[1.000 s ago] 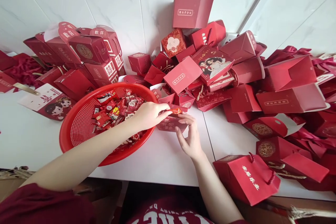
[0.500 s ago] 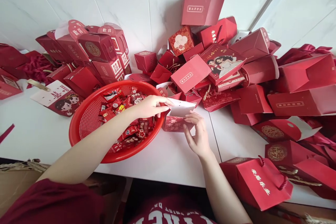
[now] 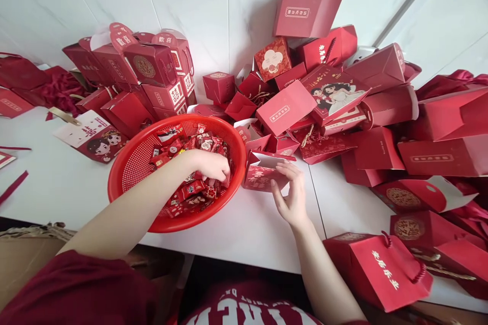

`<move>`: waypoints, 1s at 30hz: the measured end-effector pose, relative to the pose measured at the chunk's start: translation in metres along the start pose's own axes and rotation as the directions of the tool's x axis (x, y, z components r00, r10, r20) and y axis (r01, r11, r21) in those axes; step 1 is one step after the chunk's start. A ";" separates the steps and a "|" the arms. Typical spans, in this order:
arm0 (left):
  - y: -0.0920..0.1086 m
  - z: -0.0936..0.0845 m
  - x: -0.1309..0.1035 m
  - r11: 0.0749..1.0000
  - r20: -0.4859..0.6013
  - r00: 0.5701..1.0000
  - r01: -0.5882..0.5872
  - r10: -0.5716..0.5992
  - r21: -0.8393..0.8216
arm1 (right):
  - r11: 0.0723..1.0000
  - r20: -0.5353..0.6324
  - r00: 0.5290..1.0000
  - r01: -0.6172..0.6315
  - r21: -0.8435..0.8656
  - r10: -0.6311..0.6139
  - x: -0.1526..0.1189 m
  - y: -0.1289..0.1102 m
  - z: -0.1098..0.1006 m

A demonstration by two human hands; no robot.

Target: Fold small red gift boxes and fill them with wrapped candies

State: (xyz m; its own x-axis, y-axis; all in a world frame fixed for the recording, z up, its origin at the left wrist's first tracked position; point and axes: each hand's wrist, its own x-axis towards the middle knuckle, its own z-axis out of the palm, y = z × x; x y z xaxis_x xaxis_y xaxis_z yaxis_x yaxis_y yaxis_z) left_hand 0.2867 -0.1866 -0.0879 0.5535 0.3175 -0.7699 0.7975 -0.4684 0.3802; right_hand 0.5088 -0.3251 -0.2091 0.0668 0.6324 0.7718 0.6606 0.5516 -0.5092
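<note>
The left hand (image 3: 213, 166) is among wrapped candies (image 3: 192, 190), finger grip hidden; the right hand (image 3: 293, 197), fingers spread, steadies an open gift box (image 3: 260, 179) that bumping the basket (image 3: 127, 179) could tip.

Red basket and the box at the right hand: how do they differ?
The basket is round; the box is angular and smaller. The basket's wall is perforated, the box's printed. The basket holds wrapped sweets; the box's contents are hidden. Both are red and open-topped.
</note>
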 end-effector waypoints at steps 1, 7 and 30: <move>0.002 0.002 0.003 0.999 -0.002 0.999 0.038 -0.038 0.028 | 1.000 -0.002 1.000 0.000 -0.004 0.000 0.000 0.000 0.000; -0.004 -0.004 -0.002 0.977 -0.114 0.974 0.204 -0.196 0.067 | 1.000 -0.006 1.000 -0.002 -0.018 0.002 -0.001 0.000 -0.001; -0.032 -0.012 0.005 0.971 -0.279 0.960 0.098 -0.034 0.218 | 0.999 -0.015 0.999 -0.032 0.003 0.032 0.001 -0.004 0.002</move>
State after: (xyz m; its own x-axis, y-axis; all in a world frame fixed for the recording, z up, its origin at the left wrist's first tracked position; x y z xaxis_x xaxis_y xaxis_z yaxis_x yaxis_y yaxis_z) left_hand 0.2665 -0.1603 -0.0977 0.5708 0.5504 -0.6093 0.7764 -0.6033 0.1824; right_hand 0.5051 -0.3259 -0.2073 0.0989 0.6413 0.7609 0.6561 0.5329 -0.5344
